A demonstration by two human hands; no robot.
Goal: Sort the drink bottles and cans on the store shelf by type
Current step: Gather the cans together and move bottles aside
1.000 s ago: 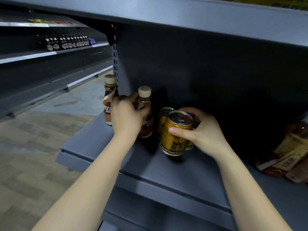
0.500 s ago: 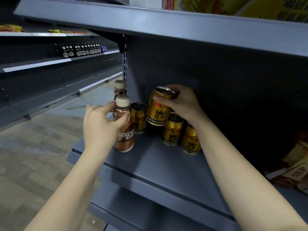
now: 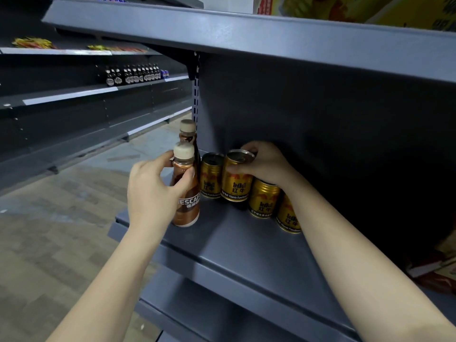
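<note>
On the grey shelf (image 3: 234, 243) my left hand (image 3: 150, 191) grips a brown Nescafe bottle (image 3: 187, 201) with a cream cap, standing near the shelf's left front corner. A second Nescafe bottle (image 3: 188, 134) stands right behind it by the upright. My right hand (image 3: 266, 164) holds a gold Red Bull can (image 3: 237, 183) from above and behind, its base on or just above the shelf. Another gold can (image 3: 211, 178) stands to its left, next to the bottles. Two more gold cans (image 3: 264, 202) (image 3: 287, 218) stand to the right, the last partly hidden by my right forearm.
The upper shelf (image 3: 271, 38) overhangs close above the hands. Red and tan packets (image 3: 434, 267) lie at the right end of the shelf. Across the aisle, a dark shelf unit carries a row of small bottles (image 3: 133, 75). Tiled floor (image 3: 49, 230) lies to the left.
My right hand has lowered the raised Red Bull can down among the other cans. My left hand has kept its grip on the front Nescafe bottle, which stands at the shelf's left front.
</note>
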